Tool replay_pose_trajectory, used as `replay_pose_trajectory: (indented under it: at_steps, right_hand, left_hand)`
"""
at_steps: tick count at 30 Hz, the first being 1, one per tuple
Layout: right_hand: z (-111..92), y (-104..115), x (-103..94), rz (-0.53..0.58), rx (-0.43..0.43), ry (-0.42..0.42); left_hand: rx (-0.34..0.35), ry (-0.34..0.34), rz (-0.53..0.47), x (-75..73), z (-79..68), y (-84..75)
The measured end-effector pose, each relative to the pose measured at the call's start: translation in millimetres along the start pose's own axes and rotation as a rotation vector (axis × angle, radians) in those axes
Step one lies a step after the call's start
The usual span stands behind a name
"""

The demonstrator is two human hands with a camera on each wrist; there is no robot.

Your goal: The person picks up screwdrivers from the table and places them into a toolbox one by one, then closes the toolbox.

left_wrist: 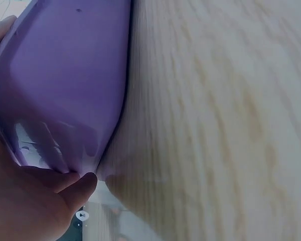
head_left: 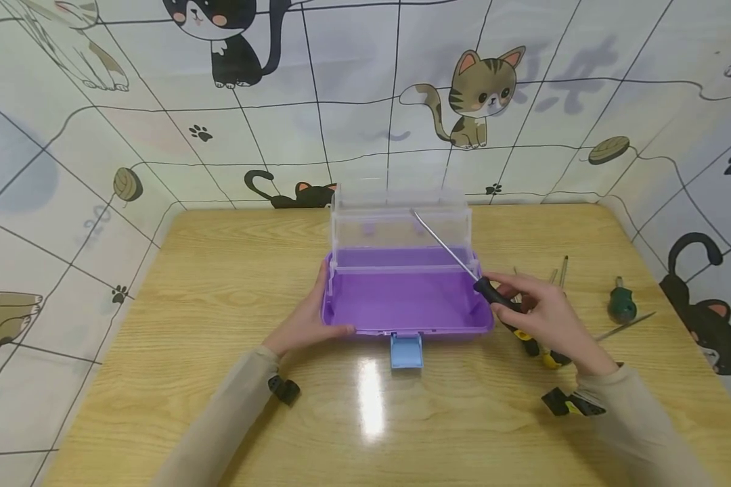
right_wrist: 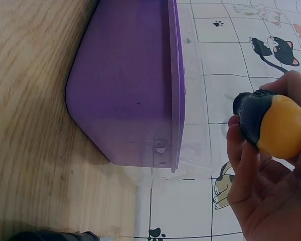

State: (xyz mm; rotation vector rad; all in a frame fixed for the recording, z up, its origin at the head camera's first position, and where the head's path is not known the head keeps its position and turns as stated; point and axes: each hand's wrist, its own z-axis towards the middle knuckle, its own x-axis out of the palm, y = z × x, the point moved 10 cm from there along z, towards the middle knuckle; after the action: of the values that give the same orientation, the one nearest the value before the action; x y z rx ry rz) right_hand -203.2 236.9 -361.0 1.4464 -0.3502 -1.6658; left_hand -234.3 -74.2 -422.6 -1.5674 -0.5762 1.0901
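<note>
A purple toolbox (head_left: pixel 408 301) stands on the table with its clear lid (head_left: pixel 396 226) raised at the back and a light blue latch (head_left: pixel 406 352) hanging in front. Inside, only the bare purple floor shows. My left hand (head_left: pixel 307 314) holds the box's left end, thumb along the front rim; in the left wrist view its fingers touch the purple wall (left_wrist: pixel 75 75). In my right hand (head_left: pixel 539 318) is a long screwdriver (head_left: pixel 445 245), held by its black and yellow handle (right_wrist: pixel 283 125) above the box's right end. Its shaft points up and left over the box.
Right of the box, several screwdrivers lie on the wooden table (head_left: pixel 231 270), partly hidden by my right hand. Among them are a stubby green-handled screwdriver (head_left: pixel 621 304) and a thin metal shaft (head_left: pixel 630 325). A cat-patterned sheet (head_left: pixel 353 128) stands behind and beside the table.
</note>
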Motion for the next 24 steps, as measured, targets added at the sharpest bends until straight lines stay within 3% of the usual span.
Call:
replay_pose_trajectory:
  at_steps: [4, 10, 18, 24]
  right_hand:
    - [6.3, 1.0, 2.8, 0.030, -0.016, 0.068]
    - [14.6, -8.0, 8.5, 0.096, 0.040, 0.160]
    - [23.6, -14.4, 14.1, 0.195, 0.051, 0.225]
    - [30.9, -14.0, 21.2, 0.181, 0.049, 0.293]
  left_hand:
    - [0.022, 0.002, -0.008, 1.0, 3.2, -2.8]
    - [0.021, 0.020, -0.018, 1.5, 6.6, 0.9]
    - [-0.007, 0.002, 0.007, -0.7, 15.1, 36.9]
    - [-0.036, -0.007, 0.034, -1.8, 14.4, 43.6]
